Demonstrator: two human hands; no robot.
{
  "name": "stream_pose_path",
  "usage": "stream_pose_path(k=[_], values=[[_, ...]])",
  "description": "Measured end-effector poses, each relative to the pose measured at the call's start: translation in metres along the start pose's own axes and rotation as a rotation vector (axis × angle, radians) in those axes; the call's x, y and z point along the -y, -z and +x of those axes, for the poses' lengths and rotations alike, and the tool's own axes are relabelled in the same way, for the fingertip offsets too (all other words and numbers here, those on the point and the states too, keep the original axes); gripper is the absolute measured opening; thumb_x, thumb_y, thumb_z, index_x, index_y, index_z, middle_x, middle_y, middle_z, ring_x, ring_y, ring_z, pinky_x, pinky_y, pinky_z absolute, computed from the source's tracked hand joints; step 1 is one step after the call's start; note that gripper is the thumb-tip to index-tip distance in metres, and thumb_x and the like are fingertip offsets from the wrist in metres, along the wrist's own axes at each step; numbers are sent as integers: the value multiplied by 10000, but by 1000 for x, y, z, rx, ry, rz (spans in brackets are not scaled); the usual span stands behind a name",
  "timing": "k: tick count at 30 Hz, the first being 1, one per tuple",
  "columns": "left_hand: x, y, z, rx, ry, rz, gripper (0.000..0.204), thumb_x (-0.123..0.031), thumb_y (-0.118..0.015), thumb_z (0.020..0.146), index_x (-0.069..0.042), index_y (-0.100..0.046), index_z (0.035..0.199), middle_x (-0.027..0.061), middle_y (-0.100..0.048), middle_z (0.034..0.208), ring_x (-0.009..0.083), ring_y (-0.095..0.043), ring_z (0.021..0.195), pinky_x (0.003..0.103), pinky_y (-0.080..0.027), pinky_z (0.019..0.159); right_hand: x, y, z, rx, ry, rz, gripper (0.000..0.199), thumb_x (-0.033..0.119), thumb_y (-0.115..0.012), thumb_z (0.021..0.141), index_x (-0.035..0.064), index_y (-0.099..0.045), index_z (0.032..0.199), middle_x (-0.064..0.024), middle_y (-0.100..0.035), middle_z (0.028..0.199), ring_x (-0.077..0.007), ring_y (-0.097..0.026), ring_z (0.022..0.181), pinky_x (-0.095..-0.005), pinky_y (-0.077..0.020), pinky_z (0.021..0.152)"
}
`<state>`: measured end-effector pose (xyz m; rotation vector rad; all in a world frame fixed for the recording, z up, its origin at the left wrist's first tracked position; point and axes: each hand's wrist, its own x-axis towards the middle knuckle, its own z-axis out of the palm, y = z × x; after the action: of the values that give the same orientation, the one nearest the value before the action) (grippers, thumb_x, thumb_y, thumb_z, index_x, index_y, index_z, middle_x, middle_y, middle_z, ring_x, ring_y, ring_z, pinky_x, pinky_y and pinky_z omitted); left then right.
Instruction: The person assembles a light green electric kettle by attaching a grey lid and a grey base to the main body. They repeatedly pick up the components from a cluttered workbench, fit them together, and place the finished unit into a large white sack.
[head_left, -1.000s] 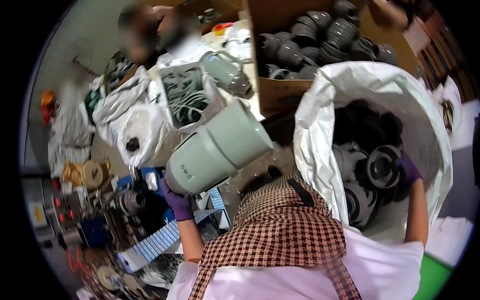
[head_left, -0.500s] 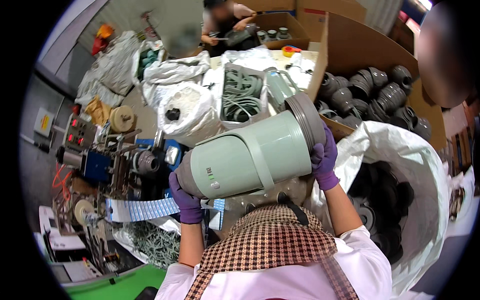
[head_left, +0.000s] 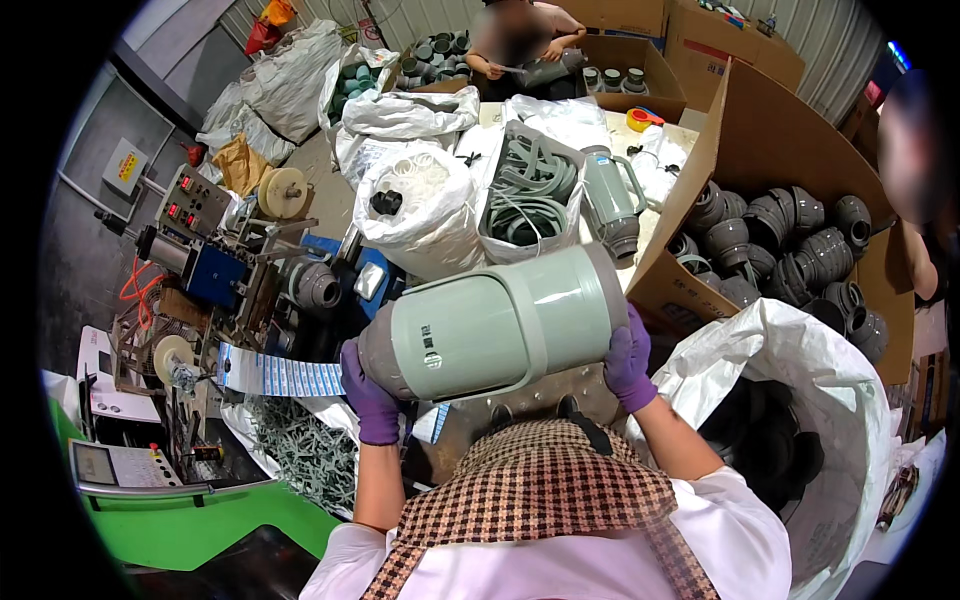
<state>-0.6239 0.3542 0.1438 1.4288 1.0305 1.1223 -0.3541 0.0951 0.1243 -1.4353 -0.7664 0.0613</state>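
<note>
Both my hands, in purple gloves, hold a large pale green vacuum jug [head_left: 465, 325] crosswise in front of my chest. It has grey end pieces and a long green handle along its near side. My left hand [head_left: 375, 400] is closed round the narrower grey shoulder at the left end. At the other end, my right hand [head_left: 628, 362] grips the grey base with the fingers on its near edge. Another green jug with a handle [head_left: 610, 190] lies on the white table beyond. The undersides of my fingers are partly hidden.
A labelling machine [head_left: 205, 270] stands at left with a strip of blue-white labels [head_left: 285, 374]. Ahead are a sack of white rings [head_left: 415, 215] and a box of green straps [head_left: 530, 185]. A carton of grey parts [head_left: 690, 285] and a white sack [head_left: 850, 350] are right. A person sits across.
The grey base ring now sits flush against the jug's right end, where before it stood out with threads showing. My right hand has moved lower along it. The view has tilted upward.
</note>
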Motion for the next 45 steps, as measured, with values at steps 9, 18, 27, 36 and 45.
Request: stream_pose_path(k=[9,18,27,36,45], values=[[-40,-71,25,377,-213,70,526,-342,-434,1048,-11,-362,1450,190,-450,1414,311,-518,1236,409,-443,1026,-130,11,-29,-143,-913,859,699,571,-303,1030,18,-434,1437,-140,-530,1419,-309,-533,1275,-420,-414,1094],[-66,-113,-1,634,-294,366,317,-215,-564,955,49,-518,1123,122,-575,1048,216,-614,930,292,-537,849,-192,0,91,-88,-339,840,571,446,-398,1032,72,-398,1464,-74,-503,1432,-231,-506,1267,-353,-400,1090],[36,137,68,418,27,634,741,-428,-629,900,-181,-317,1526,130,-291,1583,255,-344,1420,455,-375,1110,-275,35,240,-886,-605,1115,542,567,-479,925,183,-527,1305,-113,-522,1390,-296,-510,1268,-473,-436,1035],[75,165,131,142,76,481,673,-359,-594,916,-136,-345,1501,133,-341,1534,258,-397,1355,438,-411,1053,-314,-56,-34,287,-667,-1075,217,222,-556,895,59,-677,972,-217,-684,987,-374,-662,928,-477,-529,821],[95,258,204,-50,14,437,608,-289,-558,931,-91,-373,1475,136,-391,1485,262,-450,1290,421,-448,995,-272,-271,-319,1363,-719,-632,409,382,-538,916,84,-712,1136,-170,-663,1223,-334,-656,1087,-441,-517,902]])
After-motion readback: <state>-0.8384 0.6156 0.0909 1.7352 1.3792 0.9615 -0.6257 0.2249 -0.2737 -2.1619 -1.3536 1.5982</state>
